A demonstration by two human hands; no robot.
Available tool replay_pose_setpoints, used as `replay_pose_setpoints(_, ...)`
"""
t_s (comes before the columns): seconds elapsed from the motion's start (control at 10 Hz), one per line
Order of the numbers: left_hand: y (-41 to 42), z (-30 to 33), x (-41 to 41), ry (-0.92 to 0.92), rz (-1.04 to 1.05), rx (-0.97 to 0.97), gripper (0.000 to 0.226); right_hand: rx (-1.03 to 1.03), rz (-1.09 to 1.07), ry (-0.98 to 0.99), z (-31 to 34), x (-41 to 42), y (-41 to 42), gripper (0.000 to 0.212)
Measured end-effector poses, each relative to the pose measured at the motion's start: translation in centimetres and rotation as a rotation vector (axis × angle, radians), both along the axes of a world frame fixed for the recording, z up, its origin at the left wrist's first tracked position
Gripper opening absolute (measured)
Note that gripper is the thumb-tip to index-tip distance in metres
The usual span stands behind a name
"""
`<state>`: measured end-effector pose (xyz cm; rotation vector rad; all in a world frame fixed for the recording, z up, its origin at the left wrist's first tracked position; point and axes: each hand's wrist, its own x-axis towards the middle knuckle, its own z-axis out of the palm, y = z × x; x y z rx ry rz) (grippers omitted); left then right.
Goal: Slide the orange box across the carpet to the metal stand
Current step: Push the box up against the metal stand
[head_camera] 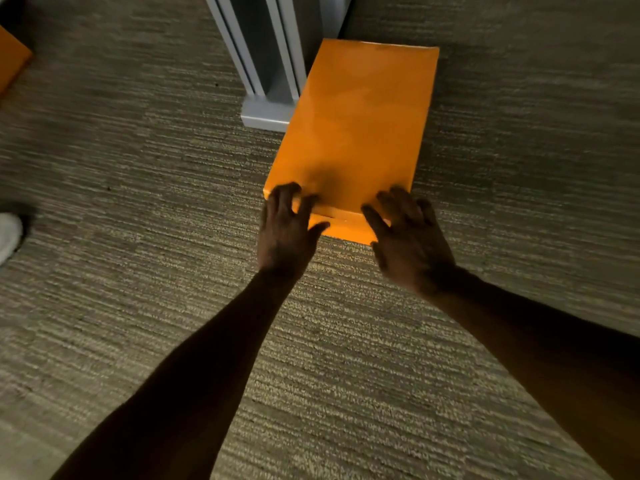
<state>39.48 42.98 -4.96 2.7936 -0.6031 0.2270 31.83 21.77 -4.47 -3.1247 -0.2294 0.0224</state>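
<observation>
A long orange box [356, 123] lies flat on the striped carpet [138, 168], its far left side up against the foot of the grey metal stand [266, 81]. My left hand [287, 230] rests on the box's near left corner, fingers spread over the top edge. My right hand [408, 237] presses on the near right corner in the same way, fingers apart. Both palms lie against the near end face and neither hand wraps around the box.
A second orange box [10, 60] shows at the left edge. A white shoe tip [8, 237] pokes in at the far left. Carpet stretches to the right of the box and all around my forearms.
</observation>
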Motion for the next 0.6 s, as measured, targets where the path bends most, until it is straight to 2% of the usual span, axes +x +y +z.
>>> replay_pose_setpoints(0.1, 0.9, -1.3, -2.2, 0.066, -0.198, 0.167, 0.059, -0.075, 0.091, 0.028, -0.4, -1.5, -0.4, 0.078)
replay_pose_setpoints(0.3, 0.7, -1.6, -2.7, 0.216, -0.180, 0.296, 0.089, -0.057, 0.042, 0.138, -0.5, -1.5, -0.8, 0.096)
replay_pose_setpoints(0.4, 0.2, -1.1, -3.3, 0.270, -0.140, 0.294, 0.094, -0.051, 0.023, 0.175, -0.2, -1.9, -0.7, 0.100)
replay_pose_setpoints(0.6, -0.6, 0.9, -7.3, 0.263, -0.115, 0.239, 0.093, 0.005, 0.006, 0.185, 2.1, -5.7, -0.2, 0.099)
